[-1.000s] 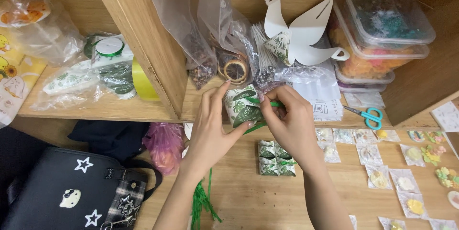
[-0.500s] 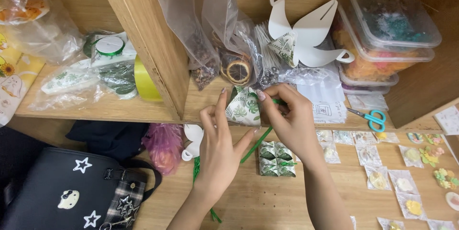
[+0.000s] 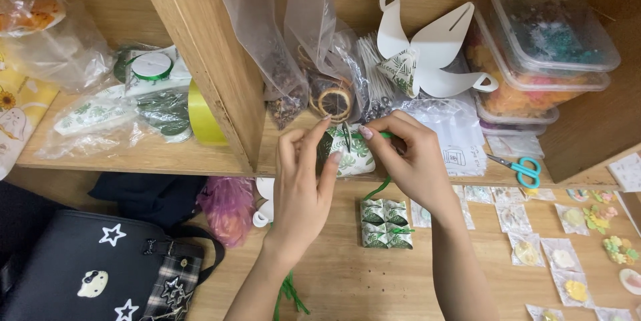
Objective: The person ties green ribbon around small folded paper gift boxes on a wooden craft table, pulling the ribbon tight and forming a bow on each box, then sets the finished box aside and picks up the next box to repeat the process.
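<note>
My left hand (image 3: 304, 187) and my right hand (image 3: 410, 157) meet at a small paper box with a green leaf print (image 3: 350, 154), held up in front of the shelf edge. My left fingers press on its left side. My right fingers pinch a thin green ribbon (image 3: 377, 187) at the top of the box; the ribbon trails down between my arms. Below the hands, two folded boxes of the same leaf print (image 3: 386, 223) lie on the wooden table (image 3: 347, 274).
Clear plastic bags (image 3: 287, 34), dried orange slices (image 3: 335, 102), a white paper cutout (image 3: 427, 47) and stacked plastic containers (image 3: 547, 47) fill the shelf. Teal scissors (image 3: 521, 169) lie on its edge. Small sachets (image 3: 567, 254) lie at right, a black bag with stars (image 3: 100, 267) at left.
The leaf-print box stays between my hands. My left hand opened away from it half a second ago and now presses on its left side again; my right hand keeps pinching the ribbon at the top.
</note>
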